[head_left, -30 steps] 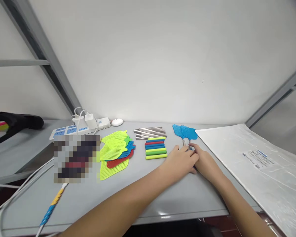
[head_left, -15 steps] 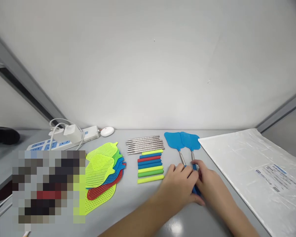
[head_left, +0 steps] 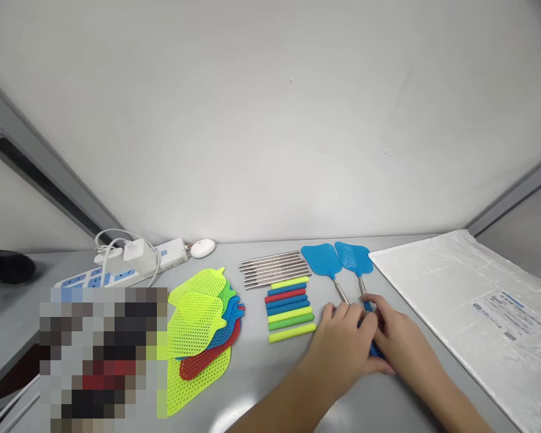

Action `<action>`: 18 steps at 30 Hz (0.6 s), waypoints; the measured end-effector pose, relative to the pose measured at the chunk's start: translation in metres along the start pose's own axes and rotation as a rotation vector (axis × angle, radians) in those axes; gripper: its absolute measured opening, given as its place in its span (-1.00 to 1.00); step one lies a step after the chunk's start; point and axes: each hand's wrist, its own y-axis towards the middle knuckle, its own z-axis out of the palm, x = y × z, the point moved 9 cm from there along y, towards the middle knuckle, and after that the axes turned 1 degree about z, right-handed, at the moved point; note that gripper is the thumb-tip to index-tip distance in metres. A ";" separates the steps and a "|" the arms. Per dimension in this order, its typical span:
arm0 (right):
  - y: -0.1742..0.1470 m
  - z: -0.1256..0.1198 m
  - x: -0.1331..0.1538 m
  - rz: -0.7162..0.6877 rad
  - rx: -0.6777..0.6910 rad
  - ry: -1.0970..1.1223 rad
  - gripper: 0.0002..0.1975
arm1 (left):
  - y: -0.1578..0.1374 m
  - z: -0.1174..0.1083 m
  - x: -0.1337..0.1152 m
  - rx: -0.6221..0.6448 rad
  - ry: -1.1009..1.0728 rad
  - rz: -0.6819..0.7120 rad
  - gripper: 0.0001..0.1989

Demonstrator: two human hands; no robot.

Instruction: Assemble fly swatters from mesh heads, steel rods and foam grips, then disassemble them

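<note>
Two blue fly swatters lie side by side, heads toward the wall. My left hand point(head_left: 345, 337) is closed over the handle of the left fly swatter point(head_left: 322, 260) and mostly hides it. Its thumb reaches under toward the other handle. My right hand point(head_left: 399, 331) grips the blue handle of the right fly swatter point(head_left: 354, 258), fingers near where the metal rod enters it. To the left of my hands is a row of coloured handle tubes point(head_left: 290, 313), yellow, green, blue and red. Behind those lie several thin metal rods point(head_left: 275, 269).
Mesh swatter heads point(head_left: 193, 328) in yellow, green, blue and red overlap at the left, beside a pixelated patch. A power strip point(head_left: 174, 252) with white chargers and a white oval object point(head_left: 202, 248) sit behind. At the right lies a white plastic-wrapped packet point(head_left: 446, 270) with a label.
The two blue swatter heads, overlapping before, now lie slightly apart. Both hands stay on the handles. The whole view has shifted a little.
</note>
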 end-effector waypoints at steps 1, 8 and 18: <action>-0.001 -0.001 0.000 0.002 -0.011 0.003 -0.61 | -0.001 -0.002 -0.001 -0.009 0.011 0.000 -0.31; -0.009 -0.026 0.021 0.028 -0.122 -0.083 -0.62 | -0.036 -0.043 -0.012 -0.004 0.104 0.049 -0.29; 0.080 0.019 0.211 -0.607 -0.003 -0.359 -0.69 | -0.137 -0.094 0.065 -0.111 0.335 -0.453 -0.78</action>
